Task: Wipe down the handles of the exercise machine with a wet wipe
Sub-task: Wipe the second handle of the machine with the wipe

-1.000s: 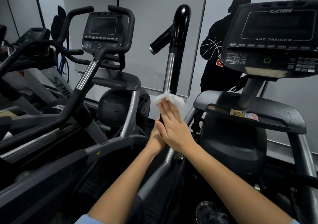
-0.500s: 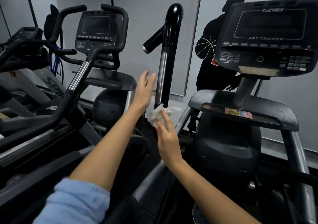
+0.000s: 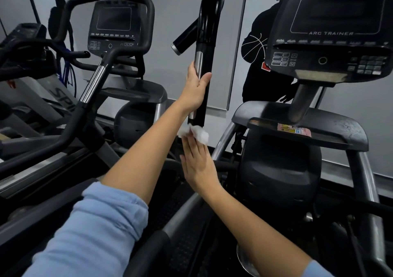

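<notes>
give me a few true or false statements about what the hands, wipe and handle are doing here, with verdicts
1. The left hand grips the upright black handle. True.
2. The crumpled white wet wipe is at the handle's rounded top. False: it is at the lower end of the black grip.
3. The right hand presses the wipe with straight fingers. True.
4. The grey console marked ARC TRAINER is left of the handle. False: it is to the right.

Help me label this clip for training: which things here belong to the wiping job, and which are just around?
In the job:
left hand, gripping the handle
right hand, fingers straight, pressing the wet wipe to the handle's lower end

Just around:
Arc Trainer console
pink packet on its tray
neighbouring machine
</notes>
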`<control>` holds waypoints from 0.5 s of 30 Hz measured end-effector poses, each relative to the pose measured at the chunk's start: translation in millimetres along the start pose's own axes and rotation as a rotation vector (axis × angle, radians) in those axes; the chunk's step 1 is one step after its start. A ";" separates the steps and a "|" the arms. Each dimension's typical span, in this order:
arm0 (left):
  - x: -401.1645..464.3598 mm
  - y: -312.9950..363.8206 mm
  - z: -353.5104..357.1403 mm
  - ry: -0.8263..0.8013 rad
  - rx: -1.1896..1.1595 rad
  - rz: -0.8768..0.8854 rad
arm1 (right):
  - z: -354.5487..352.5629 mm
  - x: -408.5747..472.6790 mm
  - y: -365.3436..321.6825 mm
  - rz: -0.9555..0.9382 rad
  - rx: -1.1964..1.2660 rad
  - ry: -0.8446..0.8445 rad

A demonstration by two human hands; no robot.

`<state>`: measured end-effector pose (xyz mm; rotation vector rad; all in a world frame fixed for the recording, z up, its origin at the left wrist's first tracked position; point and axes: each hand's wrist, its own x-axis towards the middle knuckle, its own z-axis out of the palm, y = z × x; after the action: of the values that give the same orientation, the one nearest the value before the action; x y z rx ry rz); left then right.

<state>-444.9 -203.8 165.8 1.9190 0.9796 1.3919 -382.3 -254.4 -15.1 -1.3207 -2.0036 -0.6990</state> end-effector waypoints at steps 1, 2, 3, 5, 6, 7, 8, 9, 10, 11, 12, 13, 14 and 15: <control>-0.8 0.2 0.0 -0.001 0.003 -0.008 | -2.2 7.3 -1.5 0.029 -0.024 -0.012; -1.2 1.1 0.3 -0.003 0.004 -0.013 | -1.7 6.3 -1.8 0.030 -0.050 -0.022; -2.0 2.3 0.2 -0.001 0.006 -0.014 | 1.6 -2.1 -0.1 0.004 -0.072 -0.025; -3.1 3.4 0.0 0.013 0.014 -0.017 | 12.0 -31.1 6.0 -0.084 -0.092 -0.048; -3.2 3.5 0.0 0.019 0.015 -0.021 | 14.7 -44.0 8.4 -0.097 -0.081 -0.060; -3.7 3.9 0.4 0.021 0.017 -0.025 | 15.9 -50.9 9.2 -0.082 -0.057 -0.063; -4.3 4.0 0.8 0.020 0.019 -0.028 | 15.0 -50.6 7.4 -0.047 -0.022 -0.058; -4.7 4.1 1.0 0.017 0.021 -0.028 | 11.0 -42.9 3.7 -0.003 0.031 -0.044; -5.0 4.3 1.2 0.015 0.020 -0.027 | 5.7 -30.6 0.0 0.043 0.083 -0.017; -5.3 4.6 1.2 0.011 0.019 -0.026 | -0.8 -15.8 -2.4 0.076 0.115 0.005; -5.5 4.5 1.3 0.008 0.020 -0.027 | -6.0 -3.0 -2.5 0.084 0.112 0.018; -5.9 4.5 0.8 0.004 0.022 -0.028 | -7.6 3.7 -0.8 0.066 0.085 0.021; -5.5 4.1 0.4 0.000 0.024 -0.029 | -4.7 2.2 2.2 0.030 0.048 0.016; -5.6 4.0 0.3 -0.003 0.025 -0.027 | 0.6 -6.9 5.3 -0.009 0.033 0.004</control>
<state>-444.7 -210.7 165.9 1.9180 1.0221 1.3671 -375.4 -256.1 -20.2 -1.2910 -2.0106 -0.6692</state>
